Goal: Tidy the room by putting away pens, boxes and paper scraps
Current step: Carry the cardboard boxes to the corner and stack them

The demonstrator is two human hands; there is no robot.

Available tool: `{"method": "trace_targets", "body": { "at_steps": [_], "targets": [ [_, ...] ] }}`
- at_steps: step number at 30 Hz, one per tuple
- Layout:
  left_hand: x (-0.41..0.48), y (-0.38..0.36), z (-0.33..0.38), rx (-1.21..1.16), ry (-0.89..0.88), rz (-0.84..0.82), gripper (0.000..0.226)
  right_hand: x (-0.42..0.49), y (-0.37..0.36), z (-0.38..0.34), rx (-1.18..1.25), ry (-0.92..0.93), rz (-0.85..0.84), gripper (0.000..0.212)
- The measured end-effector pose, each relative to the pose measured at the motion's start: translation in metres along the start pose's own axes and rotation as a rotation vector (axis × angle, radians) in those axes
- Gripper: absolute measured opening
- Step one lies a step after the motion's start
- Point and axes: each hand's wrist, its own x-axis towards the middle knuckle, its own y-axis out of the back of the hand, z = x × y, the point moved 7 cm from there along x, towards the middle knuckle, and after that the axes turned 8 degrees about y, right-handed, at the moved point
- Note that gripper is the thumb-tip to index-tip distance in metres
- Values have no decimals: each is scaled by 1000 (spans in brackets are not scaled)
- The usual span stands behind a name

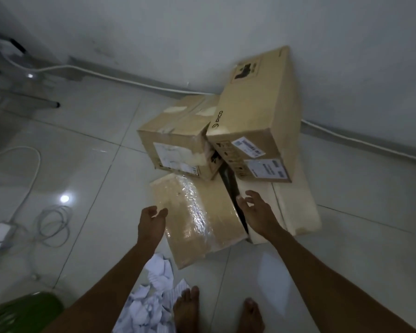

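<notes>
both hands, left hand (150, 224) and right hand (255, 212), hover spread and empty over a glossy tape-wrapped cardboard box (197, 219) at frame centre; crumpled white paper scraps (151, 301) lie below.

"PICO" is printed along the near left edge of the top right cardboard box (250, 111); its white shipping labels (249, 146) are too blurred to read

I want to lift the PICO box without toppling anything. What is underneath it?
The PICO box lies on a pale flat box, its left edge against a taped box. A dark gap shows beneath; what is in it is hidden.
</notes>
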Motion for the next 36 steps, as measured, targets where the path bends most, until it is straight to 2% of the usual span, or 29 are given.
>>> {"method": "trace_targets", "body": {
  "at_steps": [3,6,10,11,14,17,19,22,25,28,30,36],
  "targets": [
    [34,-16,-23,29,40,9,49,31,-20,9,2,34,7,52],
    [64,-30,-39,31,68,-4,57,59,-39,21,-9,38,-19,60],
    [94,-46,-54,-10,122,-6,33,86,-63,37,23,24,-53,69],
    [99,-47,-55,-40,121,-9,37,91,-67,38,24,26,-56,69],
    [115,-52,-60,-127,125,-49,70,106,-79,45,19,27,-63,69],
    [125,-52,-64,-95,98,-46,76,119,-88,58,62,26,-16,64],
    [126,-52,-61,-102,96,-57,67,125,-91,69,115,5,43,59],
    [132,-56,-59,-70,67,-89,41,134,-96,80,208,-36,104,56],
    [136,-64,-64,-127,34,-130,34,141,-103,86,232,-76,80,61],
    [135,-66,-70,-193,72,-93,53,142,-107,93,272,-145,75,67],
    [135,-69,-74,-201,115,-70,77,140,-106,92,269,-162,83,70],
    [129,-68,-74,-215,138,-43,77,125,-106,94,193,-221,78,74]
  ]
}}
